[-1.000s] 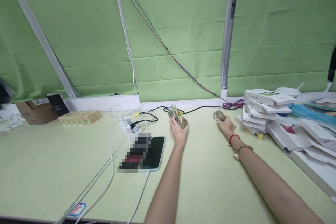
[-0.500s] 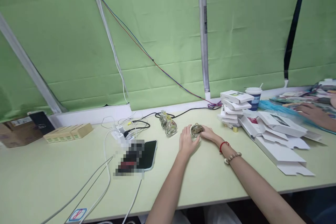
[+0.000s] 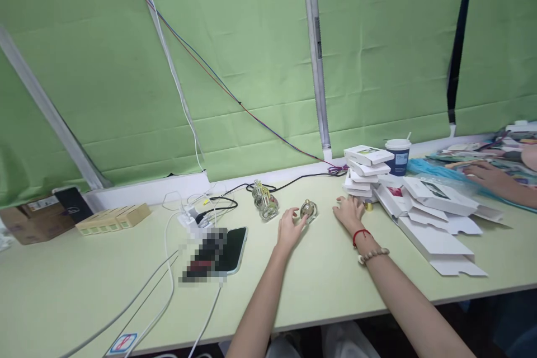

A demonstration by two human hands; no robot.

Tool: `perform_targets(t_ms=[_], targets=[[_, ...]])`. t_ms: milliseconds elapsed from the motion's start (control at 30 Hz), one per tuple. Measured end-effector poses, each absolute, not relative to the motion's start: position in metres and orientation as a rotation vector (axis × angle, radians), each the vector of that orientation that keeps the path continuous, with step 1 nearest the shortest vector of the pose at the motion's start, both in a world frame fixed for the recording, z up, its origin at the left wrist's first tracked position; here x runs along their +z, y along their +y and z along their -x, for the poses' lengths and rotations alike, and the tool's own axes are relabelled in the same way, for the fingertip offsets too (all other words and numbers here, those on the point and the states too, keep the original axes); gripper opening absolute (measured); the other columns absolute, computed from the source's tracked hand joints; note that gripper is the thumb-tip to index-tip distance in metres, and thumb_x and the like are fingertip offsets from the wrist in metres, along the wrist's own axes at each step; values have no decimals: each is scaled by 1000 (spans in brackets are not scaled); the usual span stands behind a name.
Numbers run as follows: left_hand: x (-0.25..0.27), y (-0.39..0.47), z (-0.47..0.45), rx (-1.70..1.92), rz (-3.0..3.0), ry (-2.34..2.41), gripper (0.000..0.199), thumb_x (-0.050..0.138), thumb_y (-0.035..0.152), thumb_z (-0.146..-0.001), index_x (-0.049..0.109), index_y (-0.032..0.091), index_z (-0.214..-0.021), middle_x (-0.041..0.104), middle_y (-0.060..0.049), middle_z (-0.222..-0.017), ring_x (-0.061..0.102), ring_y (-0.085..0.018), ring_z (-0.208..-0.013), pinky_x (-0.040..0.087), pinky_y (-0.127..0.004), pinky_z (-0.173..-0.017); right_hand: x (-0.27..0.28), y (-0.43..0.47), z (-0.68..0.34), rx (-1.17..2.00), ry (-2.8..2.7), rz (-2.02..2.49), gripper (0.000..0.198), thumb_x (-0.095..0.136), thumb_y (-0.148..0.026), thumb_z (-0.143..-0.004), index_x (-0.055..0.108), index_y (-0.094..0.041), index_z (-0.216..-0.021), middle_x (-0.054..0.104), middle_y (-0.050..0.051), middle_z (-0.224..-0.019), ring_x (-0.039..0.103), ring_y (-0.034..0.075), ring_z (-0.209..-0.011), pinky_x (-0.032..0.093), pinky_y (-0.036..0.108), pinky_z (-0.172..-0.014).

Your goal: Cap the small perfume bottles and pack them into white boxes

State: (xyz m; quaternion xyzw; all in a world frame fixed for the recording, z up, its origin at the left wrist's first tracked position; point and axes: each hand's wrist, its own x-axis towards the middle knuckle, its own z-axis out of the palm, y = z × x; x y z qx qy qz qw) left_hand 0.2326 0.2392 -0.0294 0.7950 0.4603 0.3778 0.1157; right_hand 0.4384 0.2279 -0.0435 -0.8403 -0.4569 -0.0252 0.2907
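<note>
My left hand (image 3: pixel 289 230) curls round the near left side of a small round glass perfume bottle (image 3: pixel 308 210) with a gold neck. Its thumb touches the front of the bottle, which rests on the table. My right hand (image 3: pixel 351 213), wearing a red string and a beaded bracelet, holds nothing. Its fingers are spread low over the table, just in front of a stack of white boxes (image 3: pixel 368 155). Right beside its fingers stands a small gold cap (image 3: pixel 368 207). More glass perfume bottles (image 3: pixel 268 211) with gold tops stand in a group left of my hands.
Opened white cartons (image 3: pixel 438 240) lie at the right, with a paper cup (image 3: pixel 397 156) behind the stack. A phone (image 3: pixel 233 250), cables (image 3: pixel 170 268) and a power strip (image 3: pixel 191 219) occupy the left. Another person's hand (image 3: pixel 489 176) is at far right.
My right hand has let go of the perfume bottle and moved right, towards the gold cap and box stack. My left hand stays at the bottle. The view has shifted slightly.
</note>
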Motion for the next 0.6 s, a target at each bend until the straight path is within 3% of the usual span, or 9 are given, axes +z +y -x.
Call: perform_targets(t_ms=[167,367,600], targets=[[-25,235,-235,921,-2503,1422,33,43,34,-88,55,20,-115,61,-7,-104,55,-19,-99,39,-33,-88,-37,224,-434,-6,-1194,2286,35,50,-26,-79,61,-18,-112,54,16,-112,43,30,-113,26,42,-92],[-24,235,-235,861,-2489,1564,38,29,22,-91,53,21,-120,58,-9,-107,53,-20,-104,37,-33,-88,-35,224,-432,14,-1232,2278,35,49,-23,-80,59,-14,-113,55,16,-111,49,30,-108,28,41,-90],[-28,235,-238,949,-2467,1502,34,40,21,-84,52,19,-116,58,-9,-110,52,-21,-106,37,-36,-91,-40,228,-432,-37,-1253,2246,34,50,-25,-79,60,-17,-111,53,14,-115,46,27,-110,30,39,-90]])
